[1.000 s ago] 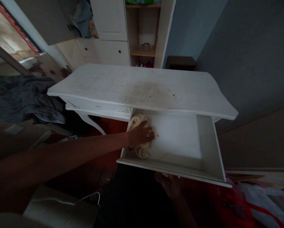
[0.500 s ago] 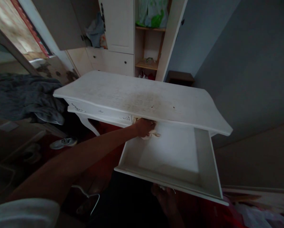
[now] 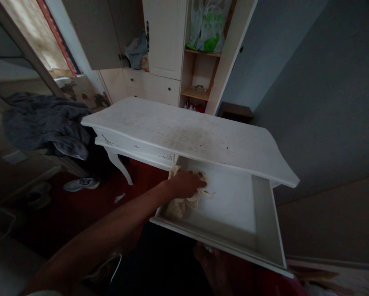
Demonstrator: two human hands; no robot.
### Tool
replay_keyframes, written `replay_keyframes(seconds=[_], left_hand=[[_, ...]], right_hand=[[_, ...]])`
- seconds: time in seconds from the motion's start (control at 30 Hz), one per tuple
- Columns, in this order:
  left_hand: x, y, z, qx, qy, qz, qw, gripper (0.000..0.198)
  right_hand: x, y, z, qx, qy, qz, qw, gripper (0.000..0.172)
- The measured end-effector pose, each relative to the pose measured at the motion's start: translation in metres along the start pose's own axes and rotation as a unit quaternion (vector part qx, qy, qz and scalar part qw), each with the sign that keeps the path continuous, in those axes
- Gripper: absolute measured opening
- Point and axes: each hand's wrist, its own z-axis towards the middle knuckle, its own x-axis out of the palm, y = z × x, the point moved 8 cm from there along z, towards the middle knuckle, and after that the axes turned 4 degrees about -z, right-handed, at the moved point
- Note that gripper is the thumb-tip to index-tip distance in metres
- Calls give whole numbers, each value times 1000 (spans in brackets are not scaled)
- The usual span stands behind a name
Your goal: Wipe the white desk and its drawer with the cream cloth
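Note:
My left hand (image 3: 187,184) reaches in from the lower left and is closed on a cream cloth (image 3: 175,207). It presses the cloth to the floor of a pulled-out drawer (image 3: 233,205), close to the drawer's left wall. Below the drawer's front edge is my right hand (image 3: 209,261), its fingers curled up against the front panel; they are dark and partly hidden. A small whitish piece shows at those fingertips. The drawer belongs to a white desk (image 3: 147,119), whose top carries a dark, smudged stain (image 3: 189,135).
A white wardrobe (image 3: 165,49) with open doors stands behind the desk; plastic bags (image 3: 207,24) sit on its shelf. Grey fabric (image 3: 48,123) is heaped at the left. On the red floor lie a shoe (image 3: 82,184) and a small pale scrap (image 3: 119,198). A grey wall (image 3: 326,94) rises at the right.
My left hand has drawn the cloth from the back of the drawer toward its front, along the left side. My right hand stays under the front panel. The view has shifted slightly.

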Motion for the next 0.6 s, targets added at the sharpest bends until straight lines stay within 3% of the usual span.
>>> replay_keyframes(seconds=[0.1,0.27,0.43,0.6], left_hand=[[-24,2,-20,12,-98,10,995,57],[-53,46,-43,-66,-244,-26,967,66],[-50,67,-58,-35,-303,-157,939,52],[-39,45,-87,-21,-318,-231,919,39]], right_hand=[[-10,-3,2,1,-45,-26,999,23],[-19,1,5,-28,-59,-4,998,17],[-20,1,8,-36,-67,4,997,26],[-8,0,11,-43,-77,12,996,32]])
